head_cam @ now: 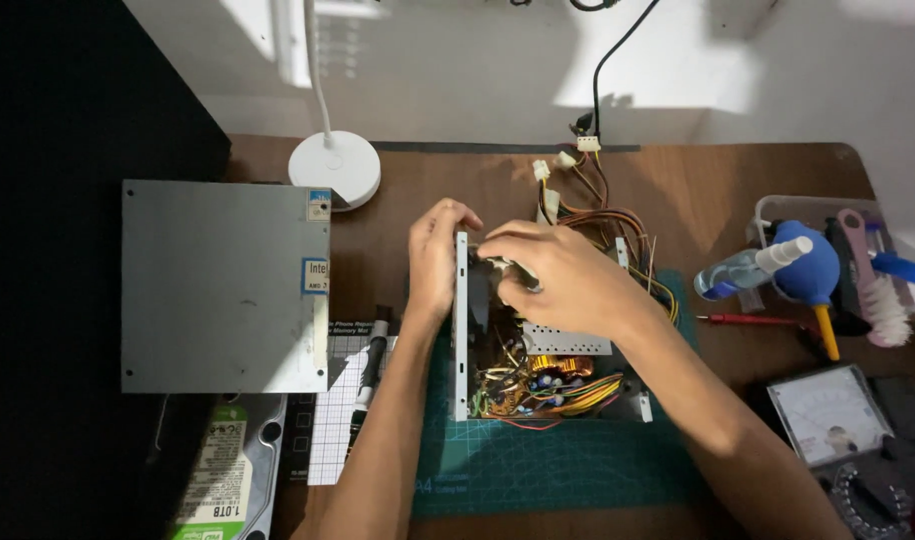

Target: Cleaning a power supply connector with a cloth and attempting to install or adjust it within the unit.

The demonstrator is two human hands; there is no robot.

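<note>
- Your left hand [433,262] has its grip clamped on the open power supply [538,345] wall.
- Your right hand [558,280] reaches inside; its grip cannot be told.

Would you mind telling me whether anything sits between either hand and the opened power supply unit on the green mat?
Nothing visible does. The left hand already grips the upright metal side panel of the power supply unit, and the right hand rests inside on its upper part. What its fingertips touch is hidden. The cable bundle lies behind, out of the way.
</note>
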